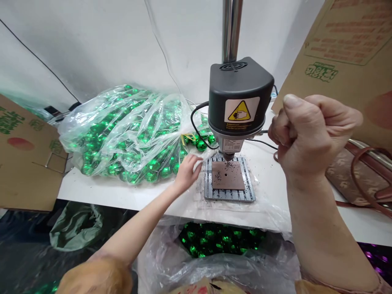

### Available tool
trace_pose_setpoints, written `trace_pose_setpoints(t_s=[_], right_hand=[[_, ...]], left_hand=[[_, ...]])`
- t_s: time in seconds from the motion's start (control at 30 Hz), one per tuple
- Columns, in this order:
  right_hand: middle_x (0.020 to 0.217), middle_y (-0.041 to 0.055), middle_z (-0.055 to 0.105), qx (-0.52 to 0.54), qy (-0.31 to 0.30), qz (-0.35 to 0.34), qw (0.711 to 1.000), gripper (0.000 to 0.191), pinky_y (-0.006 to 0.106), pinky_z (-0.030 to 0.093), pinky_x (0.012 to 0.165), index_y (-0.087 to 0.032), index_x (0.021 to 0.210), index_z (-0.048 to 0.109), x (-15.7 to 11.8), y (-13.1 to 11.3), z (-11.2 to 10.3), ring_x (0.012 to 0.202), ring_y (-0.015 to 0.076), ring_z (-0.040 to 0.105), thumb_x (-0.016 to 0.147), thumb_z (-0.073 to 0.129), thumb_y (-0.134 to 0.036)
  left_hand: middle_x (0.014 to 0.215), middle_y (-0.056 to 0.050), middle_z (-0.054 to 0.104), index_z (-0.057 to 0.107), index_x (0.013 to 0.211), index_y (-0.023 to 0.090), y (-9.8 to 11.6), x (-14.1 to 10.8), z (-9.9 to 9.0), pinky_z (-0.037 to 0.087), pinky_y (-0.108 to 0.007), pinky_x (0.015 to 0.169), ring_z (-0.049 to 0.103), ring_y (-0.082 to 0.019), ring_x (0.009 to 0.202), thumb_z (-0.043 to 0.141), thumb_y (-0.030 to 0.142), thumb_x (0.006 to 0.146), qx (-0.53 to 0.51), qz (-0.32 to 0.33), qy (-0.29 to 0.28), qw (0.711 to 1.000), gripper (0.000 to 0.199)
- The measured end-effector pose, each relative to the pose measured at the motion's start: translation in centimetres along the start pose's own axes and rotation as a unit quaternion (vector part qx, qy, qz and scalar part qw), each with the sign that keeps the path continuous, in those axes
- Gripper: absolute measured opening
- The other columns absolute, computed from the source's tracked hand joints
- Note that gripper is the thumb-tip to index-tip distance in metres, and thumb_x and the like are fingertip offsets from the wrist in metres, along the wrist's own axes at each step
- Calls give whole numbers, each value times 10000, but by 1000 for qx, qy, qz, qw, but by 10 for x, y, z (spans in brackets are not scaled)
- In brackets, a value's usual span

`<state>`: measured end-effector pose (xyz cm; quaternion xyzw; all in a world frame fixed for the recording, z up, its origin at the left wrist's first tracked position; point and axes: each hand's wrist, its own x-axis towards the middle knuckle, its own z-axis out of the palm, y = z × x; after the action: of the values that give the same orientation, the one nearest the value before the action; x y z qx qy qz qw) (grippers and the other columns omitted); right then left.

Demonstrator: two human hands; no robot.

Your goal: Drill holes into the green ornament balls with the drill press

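A small black bench drill press stands on the table, its chuck over a grey slotted base. A brown square plate with a dark hole lies on that base, sprinkled with dark shavings. My right hand is closed in a fist at the drill's right side, around the end of its feed lever. My left hand is just left of the base, fingers loosely curled and thumb apart, with nothing visible in it. Shiny green balls lie behind it, by the mouth of a plastic bag.
The large clear bag full of green balls fills the table's left. Below the table edge, another open plastic bag holds green balls. Cardboard boxes flank both sides. A patterned handbag sits right; a black cord loops beside the drill.
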<state>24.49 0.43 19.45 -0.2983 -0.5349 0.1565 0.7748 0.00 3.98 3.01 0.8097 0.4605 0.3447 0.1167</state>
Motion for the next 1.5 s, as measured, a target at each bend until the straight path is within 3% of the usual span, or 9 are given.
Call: trace_pose_setpoints(t_s=[0.1,0.23,0.43,0.57,0.73,0.9,1.0,1.2,1.5], right_hand=[[384,-53,352,-5,-8,1,1000,460,280,192,432,-168,440,352,-1,-1,0,373,33,287,839,581,-155],[388,-59,345,-12,-14,4,1000,475,264,203,441,-162,447,323,-1,-1,-1,382,24,295,844,583,-170],[382,-62,353,-3,-6,-4,1000,469,254,199,428,-152,443,340,-1,0,0,371,15,284,844,582,-171],[380,-61,353,6,-1,-6,1000,466,259,194,428,-152,436,349,-1,1,1,372,15,282,835,588,-161],[380,-61,353,23,-7,-9,1000,462,259,208,438,-156,436,349,-1,2,0,379,15,293,830,591,-160],[384,-59,352,27,-7,-10,1000,458,256,213,440,-157,442,349,-1,3,0,381,14,295,829,595,-160],[386,-59,344,33,-5,-12,999,455,251,210,434,-157,446,347,-2,3,1,381,15,299,834,584,-152],[377,-59,346,51,2,-12,999,456,255,195,415,-164,443,353,-2,3,3,364,23,298,823,605,-166],[388,-49,338,15,2,-3,1000,488,290,211,415,-196,447,342,-5,5,0,376,43,273,835,633,-256]], left_hand=[[1141,-166,590,609,1162,167,-26,61,26,396,-462,984,550,-333,1101,537,205,901,-2,-124,20,992,273],[1108,-159,576,609,1191,159,-47,89,53,388,-495,1008,543,-355,1111,610,197,855,-42,-194,11,980,338],[1028,-68,597,699,1040,201,-58,84,58,436,-348,981,573,-227,1037,621,163,842,-135,-158,10,978,216],[916,-29,610,718,862,161,-58,90,64,461,-275,891,580,-167,913,770,154,693,-328,-209,76,918,176],[891,-32,637,637,1085,139,-51,88,57,503,-272,781,591,-126,793,737,336,764,-388,-269,129,872,389],[958,-53,673,611,1092,178,-28,50,24,566,-332,718,652,-162,795,765,472,734,-497,-296,115,808,488],[966,-37,686,623,1087,206,-6,23,16,575,-330,727,668,-163,812,805,480,702,-547,-293,87,779,507],[964,-37,717,678,1082,193,26,6,40,513,-260,835,659,-133,871,798,473,733,-527,-227,46,818,463],[1141,-92,704,635,1189,178,27,11,57,536,-347,906,670,-222,1023,813,418,718,-439,-179,-22,880,558]])
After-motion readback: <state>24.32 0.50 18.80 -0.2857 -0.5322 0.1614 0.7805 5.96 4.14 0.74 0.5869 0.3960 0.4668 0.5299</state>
